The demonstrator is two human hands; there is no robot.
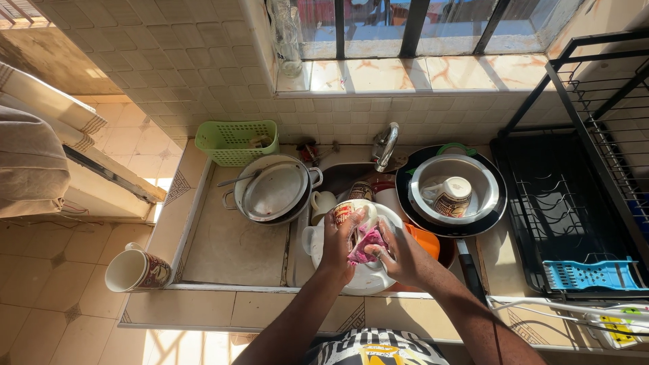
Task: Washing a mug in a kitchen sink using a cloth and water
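My left hand [336,238] grips a white mug with a red and brown pattern [351,211], held tilted over the sink. My right hand [394,253] presses a pink cloth [366,245] against the mug's side. Both hands hover above a white plate [368,277] that lies on top of other dishes in the sink. An orange plastic item [424,241] shows just to the right of my right hand.
A lidded steel pot [276,191] and a green basket [237,141] sit left of the sink. A black pan holding a steel bowl and a mug [451,195] stands at the right, beside a black dish rack [561,203]. A patterned mug [137,270] lies at the counter's left edge. The tap [385,145] rises behind.
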